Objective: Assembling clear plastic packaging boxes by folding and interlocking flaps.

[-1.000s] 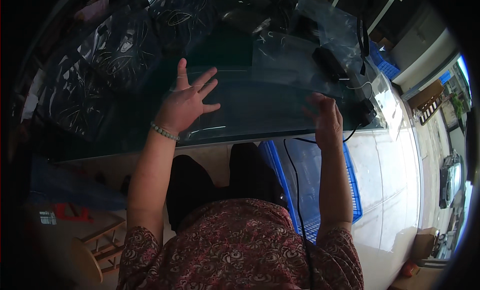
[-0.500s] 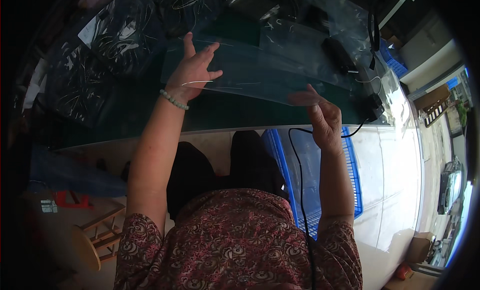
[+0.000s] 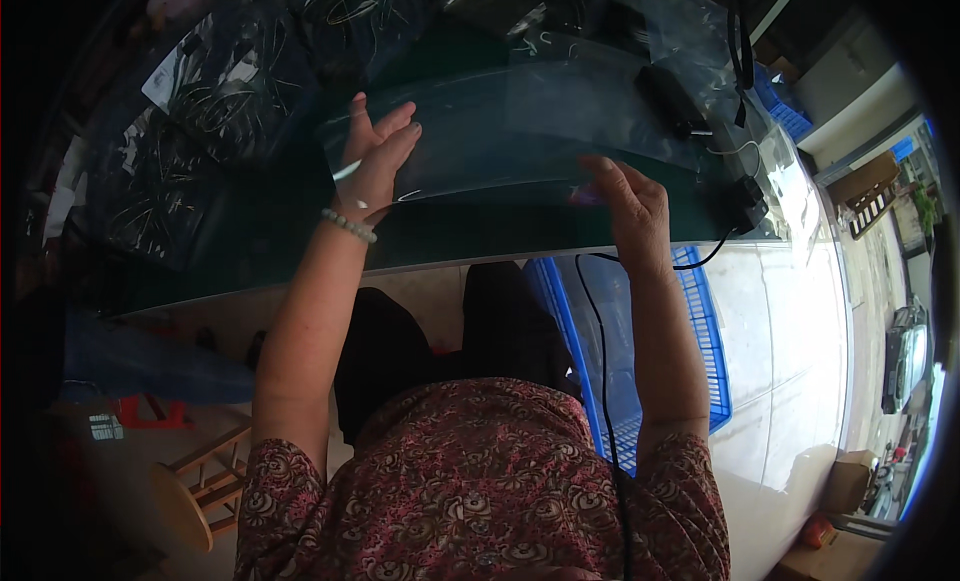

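A long clear plastic bag [image 3: 490,131] stretches between my two hands over the dark green tabletop [image 3: 470,216]. My left hand [image 3: 375,161], a beaded bracelet on its wrist, is at the bag's left end with its fingers stretched out. Plastic glints across that palm; whether the hand is inside the bag or behind it I cannot tell. My right hand [image 3: 635,203] pinches the bag's near edge between thumb and fingers, with a small pinkish patch at the fingertips. Beyond the bag lies a black power adapter [image 3: 672,103].
Clear bags with black coiled cables [image 3: 235,101] are heaped at the far left. At the right edge sits a black plug [image 3: 742,206], its cord hanging past the table edge. Below are a blue plastic crate [image 3: 715,351] and a wooden stool [image 3: 185,506].
My left hand has shifted slightly nearer and its fingers have drawn closer together. The right hand has moved a little left and up, and the bag's near edge now bows.
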A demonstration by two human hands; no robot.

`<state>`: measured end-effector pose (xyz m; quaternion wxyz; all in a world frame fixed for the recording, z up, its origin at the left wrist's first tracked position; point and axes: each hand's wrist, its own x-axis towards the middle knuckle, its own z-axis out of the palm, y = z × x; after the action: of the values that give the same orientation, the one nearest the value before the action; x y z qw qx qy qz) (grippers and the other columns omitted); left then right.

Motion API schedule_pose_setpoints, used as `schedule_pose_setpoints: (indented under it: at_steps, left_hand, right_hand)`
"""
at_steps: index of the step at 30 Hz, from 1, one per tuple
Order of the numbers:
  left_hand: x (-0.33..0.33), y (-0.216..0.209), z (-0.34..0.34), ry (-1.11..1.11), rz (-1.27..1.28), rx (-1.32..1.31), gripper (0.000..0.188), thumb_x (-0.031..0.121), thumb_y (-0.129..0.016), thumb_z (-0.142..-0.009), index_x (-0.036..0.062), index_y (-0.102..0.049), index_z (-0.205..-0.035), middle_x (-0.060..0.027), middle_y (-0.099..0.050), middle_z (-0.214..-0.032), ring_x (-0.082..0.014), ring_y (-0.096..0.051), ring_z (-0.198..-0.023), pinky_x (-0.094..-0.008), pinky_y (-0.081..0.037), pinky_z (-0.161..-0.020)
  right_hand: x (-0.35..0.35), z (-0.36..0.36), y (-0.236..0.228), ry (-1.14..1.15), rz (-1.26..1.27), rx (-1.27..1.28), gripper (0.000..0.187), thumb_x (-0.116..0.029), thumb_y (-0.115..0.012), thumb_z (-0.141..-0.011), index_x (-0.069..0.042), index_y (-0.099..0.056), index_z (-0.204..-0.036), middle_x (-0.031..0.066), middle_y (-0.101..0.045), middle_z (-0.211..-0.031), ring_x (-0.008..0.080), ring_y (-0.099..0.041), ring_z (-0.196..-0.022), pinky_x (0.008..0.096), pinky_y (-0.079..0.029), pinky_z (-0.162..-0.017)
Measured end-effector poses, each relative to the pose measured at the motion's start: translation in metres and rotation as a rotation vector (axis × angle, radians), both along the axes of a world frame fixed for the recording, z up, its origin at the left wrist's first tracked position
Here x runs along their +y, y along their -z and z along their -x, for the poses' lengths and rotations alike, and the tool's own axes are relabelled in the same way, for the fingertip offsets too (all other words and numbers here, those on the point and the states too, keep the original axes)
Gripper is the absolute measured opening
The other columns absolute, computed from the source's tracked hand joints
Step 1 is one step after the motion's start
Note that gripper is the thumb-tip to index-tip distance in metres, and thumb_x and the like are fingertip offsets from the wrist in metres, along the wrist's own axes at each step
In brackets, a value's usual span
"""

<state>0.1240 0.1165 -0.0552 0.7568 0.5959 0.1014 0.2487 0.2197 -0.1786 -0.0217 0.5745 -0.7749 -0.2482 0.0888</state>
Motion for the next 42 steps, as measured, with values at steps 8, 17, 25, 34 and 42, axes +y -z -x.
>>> schedule_pose_setpoints:
  at_steps: [8,17,25,34,42]
  left_hand:
    - [-0.003,-0.021,0.091,0.087,0.121,-0.097,0.093,0.001,-0.055,-0.088,0.012,-0.001,-0.161,-0.028,-0.061,-0.131,-0.0367,-0.061,-0.122,-0.0472,-0.045,-0.11]
    - [-0.07,-0.008,0.104,-0.177,-0.72,-0.152,0.106,0.02,-0.078,-0.089,0.0066,0.0,-0.159,-0.0166,-0.072,-0.111,-0.0253,-0.066,-0.114,-0.0456,-0.042,-0.109]
    - [-0.051,-0.056,0.08,-0.333,-0.688,-0.366,0.045,0.011,-0.061,-0.101,0.002,-0.049,-0.143,-0.0104,-0.073,-0.088,-0.0135,-0.071,-0.078,-0.0259,-0.058,-0.068]
    - [0.003,-0.073,0.037,-0.207,-0.274,0.133,0.066,0.026,-0.071,-0.096,0.0111,-0.039,-0.151,-0.0103,-0.073,-0.094,-0.0149,-0.071,-0.072,-0.0232,-0.052,-0.063]
    - [0.0,-0.023,0.043,-0.098,-0.643,0.147,0.093,0.006,-0.072,-0.091,0.0154,-0.011,-0.16,-0.0081,-0.072,-0.081,-0.0147,-0.072,-0.076,-0.0285,-0.059,-0.076]
  right_hand:
    - [0.009,-0.006,0.016,0.149,-0.03,0.021,0.04,-0.033,-0.059,-0.101,0.0,-0.066,-0.121,0.0157,-0.07,-0.103,0.0244,-0.068,-0.101,0.0364,-0.053,-0.092]
    - [0.022,-0.004,0.032,0.134,-0.201,-0.039,0.017,-0.016,-0.055,-0.1,0.0,-0.06,-0.105,0.0096,-0.068,-0.087,0.0186,-0.067,-0.083,0.032,-0.053,-0.082]
    - [0.016,-0.002,0.006,-0.154,-0.543,-0.063,0.038,-0.033,-0.062,-0.101,0.0,-0.059,-0.119,0.0118,-0.068,-0.095,0.0212,-0.068,-0.091,0.0347,-0.054,-0.085]
    - [0.043,-0.022,-0.009,-0.05,0.024,0.179,0.035,-0.025,-0.062,-0.102,0.003,-0.056,-0.123,0.015,-0.07,-0.093,0.021,-0.072,-0.082,0.0334,-0.061,-0.078]
    - [0.032,-0.04,0.003,-0.012,0.056,0.307,0.038,-0.026,-0.061,-0.102,0.005,-0.055,-0.124,0.0146,-0.07,-0.088,0.0187,-0.071,-0.073,0.0293,-0.061,-0.067]
